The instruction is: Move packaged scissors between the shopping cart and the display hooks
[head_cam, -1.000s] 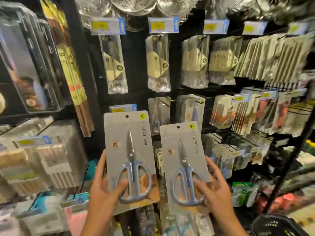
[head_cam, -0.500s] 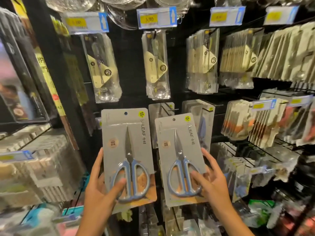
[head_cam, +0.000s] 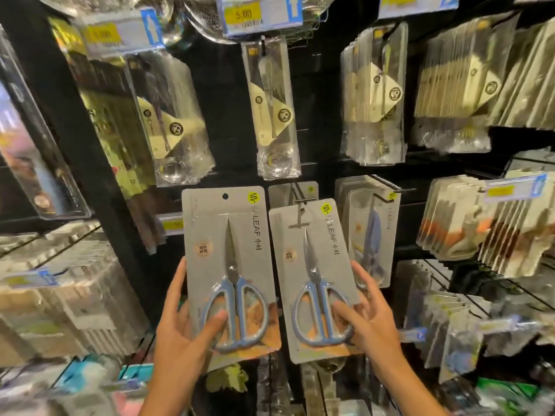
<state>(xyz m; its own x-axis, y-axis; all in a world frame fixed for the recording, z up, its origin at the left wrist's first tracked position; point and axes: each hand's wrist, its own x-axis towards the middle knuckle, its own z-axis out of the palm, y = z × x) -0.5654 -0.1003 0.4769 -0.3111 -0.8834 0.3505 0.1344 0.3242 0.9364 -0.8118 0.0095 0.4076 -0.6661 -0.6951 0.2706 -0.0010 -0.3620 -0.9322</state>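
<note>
Fingers (head_cam: 363,283) of the right hand (head_cam: 369,322) grip the right scissors pack (head_cam: 312,265) at its display hook (head_cam: 300,202); the left hand (head_cam: 180,334) grips the left scissors pack (head_cam: 228,250), apparently waiting for hanging.

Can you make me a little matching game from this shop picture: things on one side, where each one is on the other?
1. left scissors pack
2. right scissors pack
3. yellow price tag
4. hanging scissors pack

a. top of the view, above the ladle packs
b. held in the right hand
c. on a hook, right of both held packs
d. held in the left hand

Pairs: 1-d, 2-b, 3-a, 4-c
</note>
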